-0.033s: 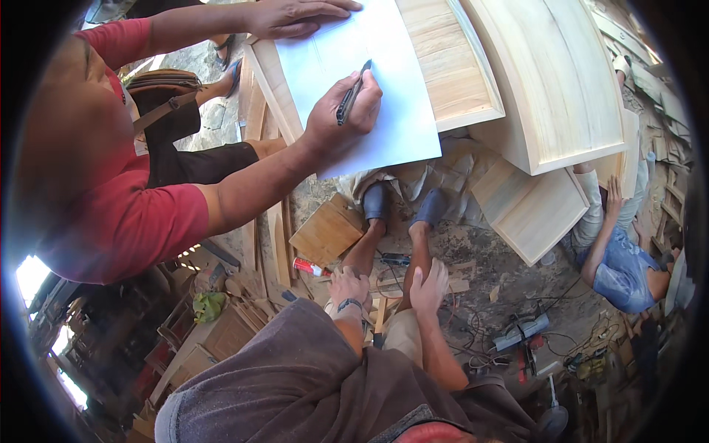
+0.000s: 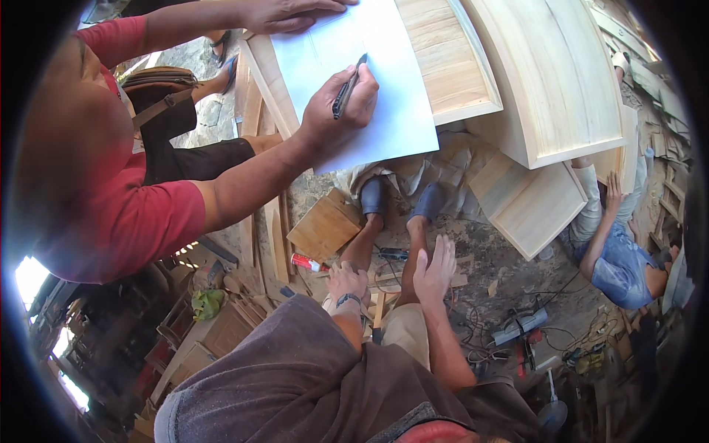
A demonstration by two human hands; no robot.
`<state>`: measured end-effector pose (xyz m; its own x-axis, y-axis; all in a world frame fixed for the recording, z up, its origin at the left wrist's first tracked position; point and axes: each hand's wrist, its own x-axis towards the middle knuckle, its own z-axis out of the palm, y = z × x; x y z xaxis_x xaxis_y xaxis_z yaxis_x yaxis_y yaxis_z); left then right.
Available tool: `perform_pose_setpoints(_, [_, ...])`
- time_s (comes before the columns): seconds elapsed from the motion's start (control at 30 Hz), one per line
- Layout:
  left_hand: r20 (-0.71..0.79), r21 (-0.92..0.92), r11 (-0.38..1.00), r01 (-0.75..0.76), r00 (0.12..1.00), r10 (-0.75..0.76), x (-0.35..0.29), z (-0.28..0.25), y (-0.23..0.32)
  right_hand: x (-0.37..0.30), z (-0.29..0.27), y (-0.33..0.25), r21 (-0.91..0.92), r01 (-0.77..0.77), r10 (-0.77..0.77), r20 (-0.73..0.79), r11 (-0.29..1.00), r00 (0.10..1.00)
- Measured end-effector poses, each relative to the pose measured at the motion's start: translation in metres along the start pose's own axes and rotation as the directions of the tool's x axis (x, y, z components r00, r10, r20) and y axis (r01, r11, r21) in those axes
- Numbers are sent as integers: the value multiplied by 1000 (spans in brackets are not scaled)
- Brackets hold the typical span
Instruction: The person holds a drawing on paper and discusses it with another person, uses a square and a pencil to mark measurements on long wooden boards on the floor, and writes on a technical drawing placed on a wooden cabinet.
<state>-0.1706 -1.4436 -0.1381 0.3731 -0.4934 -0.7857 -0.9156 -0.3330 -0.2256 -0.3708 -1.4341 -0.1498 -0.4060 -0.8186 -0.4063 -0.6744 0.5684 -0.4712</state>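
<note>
I sit with my legs stretched out, blue shoes (image 2: 371, 198) on the dusty ground. My left hand (image 2: 346, 280), a band on its wrist, rests on my left knee and holds nothing. Beside it, my right hand (image 2: 436, 267) lies flat on my right leg with the fingers apart, also empty. To my left, a person in a red shirt (image 2: 140, 221) presses a black pen (image 2: 347, 87) onto a white sheet of paper (image 2: 384, 111). The sheet lies on a pale wooden panel (image 2: 450, 66), and that person's other hand (image 2: 284, 13) holds its far edge.
More pale wooden panels (image 2: 546, 81) and a small framed panel (image 2: 528, 207) stand to the right. A square board (image 2: 325, 225), a red tube (image 2: 306, 262), wood offcuts, cables and a power tool (image 2: 521, 325) litter the ground. Another person in blue (image 2: 620, 266) sits at far right.
</note>
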Motion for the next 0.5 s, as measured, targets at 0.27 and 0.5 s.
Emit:
perform_pose_setpoints(0.27, [-114,19,999,-39,993,40,-3,5,0,223,-174,-145,-253,584,-635,-249,771,731])
perform_pose_setpoints(0.5, [-126,4,998,-57,990,57,-3,9,2,331,-128,-153,-411,606,-725,-263,681,636])
